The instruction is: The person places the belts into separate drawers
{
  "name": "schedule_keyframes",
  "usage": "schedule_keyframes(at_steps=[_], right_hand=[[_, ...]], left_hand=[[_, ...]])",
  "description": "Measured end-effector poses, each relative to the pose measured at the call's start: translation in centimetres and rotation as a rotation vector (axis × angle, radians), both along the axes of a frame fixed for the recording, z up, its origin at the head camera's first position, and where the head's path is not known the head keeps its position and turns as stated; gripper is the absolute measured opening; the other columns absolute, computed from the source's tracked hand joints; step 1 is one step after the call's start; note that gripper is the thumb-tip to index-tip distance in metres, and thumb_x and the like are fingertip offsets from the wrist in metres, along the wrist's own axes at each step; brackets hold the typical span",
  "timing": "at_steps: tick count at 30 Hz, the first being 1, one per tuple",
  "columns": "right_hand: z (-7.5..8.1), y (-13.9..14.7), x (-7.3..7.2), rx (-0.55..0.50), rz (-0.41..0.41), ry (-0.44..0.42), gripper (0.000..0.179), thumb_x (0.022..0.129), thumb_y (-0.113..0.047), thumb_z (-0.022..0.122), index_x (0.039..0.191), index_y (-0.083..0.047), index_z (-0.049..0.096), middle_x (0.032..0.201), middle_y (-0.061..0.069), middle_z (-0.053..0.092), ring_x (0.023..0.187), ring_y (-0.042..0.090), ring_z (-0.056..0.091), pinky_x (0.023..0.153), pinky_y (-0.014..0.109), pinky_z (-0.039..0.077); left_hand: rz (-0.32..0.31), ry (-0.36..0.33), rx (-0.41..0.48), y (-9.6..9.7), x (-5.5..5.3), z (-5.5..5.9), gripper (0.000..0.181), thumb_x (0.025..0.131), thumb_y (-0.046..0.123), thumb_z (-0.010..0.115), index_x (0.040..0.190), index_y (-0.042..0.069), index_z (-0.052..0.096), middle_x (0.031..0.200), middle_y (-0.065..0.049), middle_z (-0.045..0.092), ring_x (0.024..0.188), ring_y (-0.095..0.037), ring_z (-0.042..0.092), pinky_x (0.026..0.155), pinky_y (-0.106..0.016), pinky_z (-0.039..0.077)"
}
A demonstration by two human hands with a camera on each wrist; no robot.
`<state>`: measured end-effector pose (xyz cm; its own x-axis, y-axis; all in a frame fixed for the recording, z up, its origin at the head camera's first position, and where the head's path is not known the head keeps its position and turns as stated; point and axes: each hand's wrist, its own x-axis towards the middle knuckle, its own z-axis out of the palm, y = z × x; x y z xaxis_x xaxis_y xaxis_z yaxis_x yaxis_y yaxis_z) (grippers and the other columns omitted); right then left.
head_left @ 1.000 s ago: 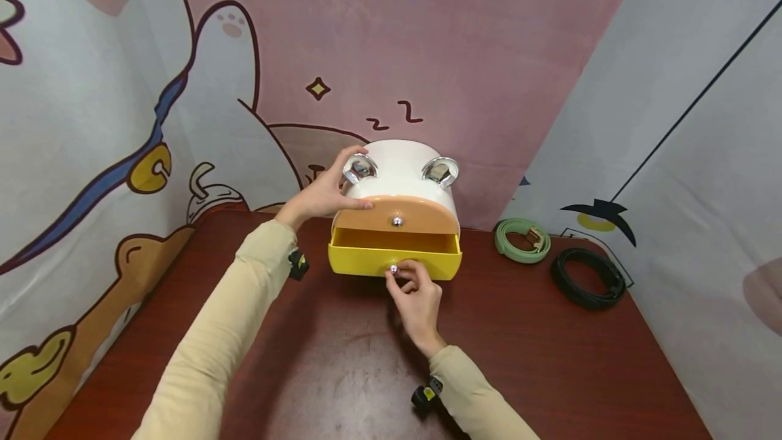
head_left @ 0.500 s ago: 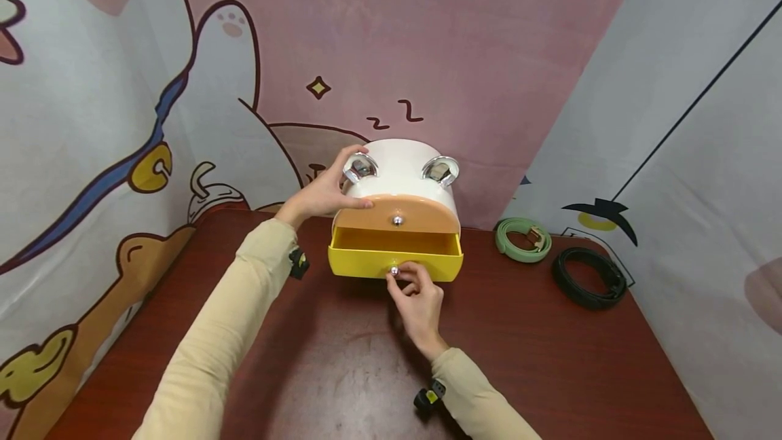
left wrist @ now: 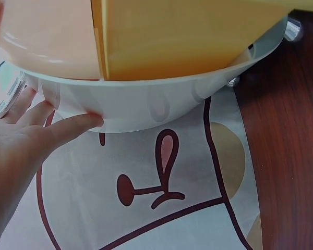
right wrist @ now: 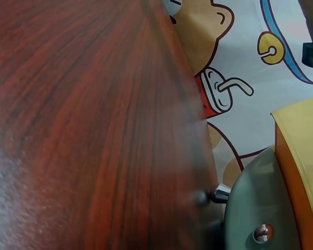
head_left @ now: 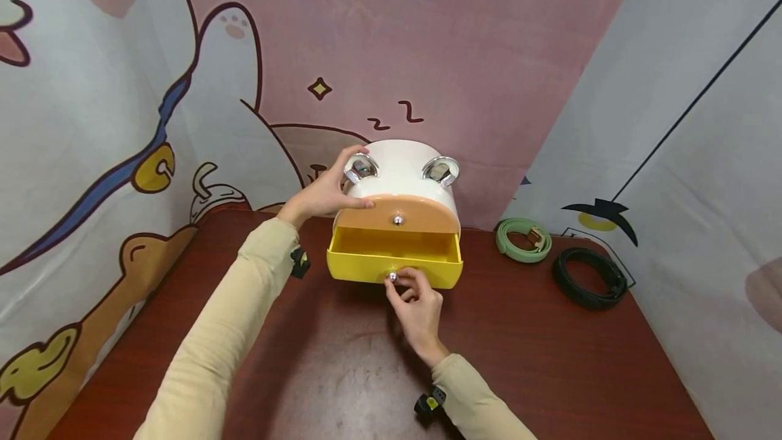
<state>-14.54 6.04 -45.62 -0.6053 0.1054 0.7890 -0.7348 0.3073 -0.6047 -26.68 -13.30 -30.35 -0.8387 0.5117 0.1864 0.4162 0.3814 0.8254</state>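
A small white drawer box with two shiny chrome-rimmed round pieces on top stands at the back of the table. Its peach upper drawer is closed, while the yellow lower drawer is pulled out and looks empty. My left hand holds the box's upper left side, thumb across the peach front. In the left wrist view its fingertips press the white side wall. Thumb and fingers of my right hand pinch the round metal knob of the yellow drawer.
To the right of the box lie a coiled green belt and a coiled black belt on the dark red wooden table. A cartoon-printed cloth hangs close behind the box and along both sides.
The yellow drawer has slid a little farther out toward me, my right hand moving with its knob. My left hand stays in place on the box.
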Motion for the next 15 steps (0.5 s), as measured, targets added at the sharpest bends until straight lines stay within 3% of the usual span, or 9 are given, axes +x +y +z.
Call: schedule_keyframes(at_steps=[8,15], right_hand=[[-0.3,0.2,0.4,-0.019,0.007,0.017,0.03,0.069,0.021,0.075,0.092,0.009,0.061,0.075,0.019,0.068,0.042,0.017,0.053,0.04,0.023,0.042],[-3.0,0.7,-0.6,-0.026,0.004,0.018,0.03,0.071,0.016,0.077,0.095,0.005,0.062,0.078,0.016,0.069,0.044,0.014,0.053,0.042,0.018,0.041]], left_hand=[[-0.006,-0.006,0.006,0.0,0.2,0.2,0.091,0.081,0.01,0.08,0.148,0.018,0.019,0.15,-0.019,0.024,0.13,-0.037,0.035,0.103,-0.057,0.032],[0.002,-0.031,0.01,0.1,0.1,0.2,0.094,0.08,0.011,0.08,0.149,0.018,0.017,0.149,-0.019,0.025,0.125,-0.039,0.04,0.1,-0.055,0.037]])
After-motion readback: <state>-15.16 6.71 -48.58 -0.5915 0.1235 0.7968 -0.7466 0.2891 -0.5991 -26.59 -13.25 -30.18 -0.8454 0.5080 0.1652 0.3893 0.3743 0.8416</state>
